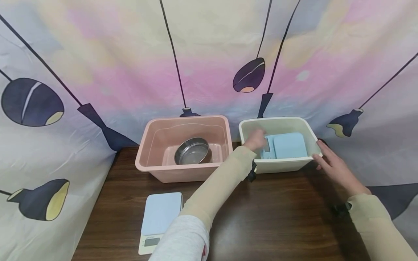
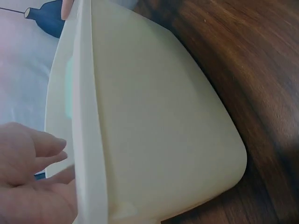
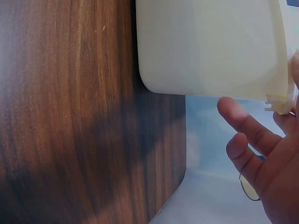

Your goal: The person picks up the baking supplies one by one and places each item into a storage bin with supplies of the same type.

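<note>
A light blue digital kitchen scale (image 1: 289,145) lies tilted inside the white plastic bin (image 1: 277,166). My left hand (image 1: 255,140) reaches over the bin's front left rim, beside the display end of that scale. Its fingers look loosely bent in the left wrist view, and whether they touch the scale is hidden. My right hand (image 1: 337,170) holds the bin's right front corner. In the right wrist view, the thumb and a finger of this hand (image 3: 285,172) are at the rim, while other fingers stick out below it.
Left of the white bin stands a pink plastic bin (image 1: 183,174) with a round metal pan (image 1: 193,151) inside. A second kitchen scale (image 1: 162,214) lies on the dark wooden table (image 1: 281,214), partly covered by the left sleeve. A patterned cloth (image 1: 209,54) hangs behind.
</note>
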`<state>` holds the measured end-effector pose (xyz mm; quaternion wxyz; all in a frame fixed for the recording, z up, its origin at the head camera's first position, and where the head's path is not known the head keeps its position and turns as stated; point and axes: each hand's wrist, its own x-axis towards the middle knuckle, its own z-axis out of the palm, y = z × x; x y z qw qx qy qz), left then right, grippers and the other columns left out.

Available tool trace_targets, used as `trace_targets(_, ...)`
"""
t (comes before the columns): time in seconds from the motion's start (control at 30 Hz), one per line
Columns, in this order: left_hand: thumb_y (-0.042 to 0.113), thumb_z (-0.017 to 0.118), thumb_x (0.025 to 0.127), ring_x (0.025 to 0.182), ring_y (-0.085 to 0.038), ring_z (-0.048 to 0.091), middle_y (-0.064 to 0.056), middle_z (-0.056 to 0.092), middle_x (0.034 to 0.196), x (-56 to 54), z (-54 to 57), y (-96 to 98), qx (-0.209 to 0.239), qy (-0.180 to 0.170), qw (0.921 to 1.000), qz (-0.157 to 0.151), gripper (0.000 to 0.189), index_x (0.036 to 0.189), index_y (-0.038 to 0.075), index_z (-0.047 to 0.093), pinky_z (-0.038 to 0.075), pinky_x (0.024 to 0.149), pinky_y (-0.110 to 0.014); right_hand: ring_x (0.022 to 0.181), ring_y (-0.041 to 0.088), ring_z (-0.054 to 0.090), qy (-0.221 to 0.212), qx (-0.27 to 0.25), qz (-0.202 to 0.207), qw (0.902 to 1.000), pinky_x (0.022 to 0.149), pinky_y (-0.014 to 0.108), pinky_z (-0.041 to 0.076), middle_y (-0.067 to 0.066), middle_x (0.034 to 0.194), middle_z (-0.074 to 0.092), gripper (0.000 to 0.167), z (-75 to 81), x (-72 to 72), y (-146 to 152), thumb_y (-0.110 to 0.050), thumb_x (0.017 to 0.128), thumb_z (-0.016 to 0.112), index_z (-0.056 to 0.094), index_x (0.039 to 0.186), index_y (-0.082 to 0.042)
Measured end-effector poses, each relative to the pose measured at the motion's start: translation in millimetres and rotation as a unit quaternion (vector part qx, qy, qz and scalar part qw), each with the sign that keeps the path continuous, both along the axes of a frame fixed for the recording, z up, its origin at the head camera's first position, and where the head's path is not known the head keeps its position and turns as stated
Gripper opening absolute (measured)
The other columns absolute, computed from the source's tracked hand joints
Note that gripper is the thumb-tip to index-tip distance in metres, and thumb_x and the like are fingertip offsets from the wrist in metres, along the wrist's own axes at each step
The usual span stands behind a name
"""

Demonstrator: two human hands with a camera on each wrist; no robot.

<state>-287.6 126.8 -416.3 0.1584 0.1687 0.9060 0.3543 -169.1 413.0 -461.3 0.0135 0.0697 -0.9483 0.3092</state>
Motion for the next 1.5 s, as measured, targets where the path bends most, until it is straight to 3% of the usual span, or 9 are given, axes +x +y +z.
trace_targets(0.07,-0.003,0.049,0.103,0.068,-0.014,0.041,-0.012,0.053,0.155,1.4,1.3,-1.0,-0.007,-0.007,0.9999,-0.014,0.053,0.155,0.003,0.047,0.038,0.061,-0.023,0.089,0.039,0.065,-0.002,-0.002,0.002,1.0000,0.078,0.063,0.054,0.033,0.167,0.015,0.071,0.6,-0.5,-2.1,-0.033,0.113,0.047,0.009,0.168,-0.009)
trace_targets(0.2,-0.001,0.049,0.104,0.073,-0.019,0.054,-0.014,0.053,0.154,7.4,6.2,-4.6,0.016,-0.015,0.9997,-0.013,0.053,0.156,0.002,0.045,0.044,0.068,-0.026,0.091,0.040,0.065,-0.006,-0.003,0.004,1.0000,0.080,0.068,0.054,0.033,0.167,0.016,0.072,1.8,-1.8,-6.3,-0.034,0.112,0.047,0.008,0.168,-0.010)
trace_targets(0.33,0.007,0.052,0.107,0.101,-0.025,0.067,-0.016,0.057,0.149,12.0,9.9,-8.1,0.033,-0.008,0.9994,-0.007,0.046,0.152,0.001,0.051,0.054,0.079,-0.028,0.092,0.040,0.065,-0.011,-0.003,0.001,0.9999,0.081,0.069,0.053,0.034,0.166,0.018,0.072,2.0,-2.2,-8.4,-0.035,0.113,0.046,0.007,0.168,-0.010)
trace_targets(0.47,0.012,0.055,0.108,0.127,-0.023,0.060,-0.014,0.061,0.143,13.1,11.0,-11.6,0.036,0.004,0.9993,-0.004,0.041,0.147,0.002,0.056,0.056,0.094,-0.028,0.089,0.038,0.065,-0.005,0.000,0.004,1.0000,0.078,0.064,0.055,0.035,0.164,0.022,0.072,0.6,-2.9,-8.1,-0.034,0.112,0.047,0.009,0.168,-0.009)
trace_targets(0.63,0.015,0.060,0.106,0.119,-0.022,0.064,-0.013,0.067,0.134,18.2,15.5,-16.9,0.062,0.019,0.9979,-0.001,0.038,0.141,0.001,0.062,0.057,0.090,-0.027,0.083,0.032,0.066,0.004,0.006,0.007,0.9999,0.075,0.056,0.055,0.036,0.161,0.026,0.070,-1.6,-3.3,-4.7,-0.031,0.112,0.048,0.012,0.167,-0.005)
trace_targets(0.77,0.018,0.063,0.105,0.114,-0.021,0.066,-0.013,0.069,0.130,24.8,21.9,-20.6,0.083,0.027,0.9961,-0.016,0.038,0.139,0.000,0.064,0.057,0.086,-0.024,0.080,0.026,0.065,0.008,0.008,0.006,0.9999,0.074,0.053,0.054,0.037,0.155,0.033,0.070,-2.8,-2.5,-1.0,-0.030,0.112,0.048,0.013,0.167,-0.005)
trace_targets(1.0,0.020,0.065,0.104,0.107,-0.016,0.065,-0.011,0.071,0.121,39.1,33.7,-26.6,0.108,0.048,0.9916,-0.051,0.035,0.133,0.001,0.068,0.053,0.082,-0.017,0.078,0.021,0.065,0.009,0.004,0.001,0.9999,0.073,0.050,0.054,0.032,0.131,0.050,0.070,-1.5,3.3,3.8,-0.031,0.112,0.048,0.013,0.167,-0.005)
trace_targets(1.2,0.021,0.067,0.103,0.102,-0.012,0.065,-0.008,0.072,0.117,58.0,44.8,-39.4,0.135,0.052,0.9866,-0.076,0.033,0.129,0.003,0.070,0.051,0.078,-0.013,0.076,0.013,0.063,0.009,-0.002,0.008,0.9999,0.070,0.045,0.055,0.034,0.131,0.050,0.070,0.9,4.6,3.0,-0.030,0.112,0.048,0.013,0.166,-0.003)
trace_targets(1.5,0.022,0.071,0.101,0.100,-0.008,0.067,-0.003,0.073,0.112,90.0,59.9,-70.4,0.148,0.061,0.9820,-0.101,0.029,0.123,0.004,0.072,0.053,0.085,-0.012,0.075,0.002,0.060,0.004,-0.010,0.008,0.9999,0.067,0.035,0.052,0.026,0.110,0.061,0.068,1.2,0.6,0.7,-0.028,0.112,0.048,0.015,0.166,-0.002)
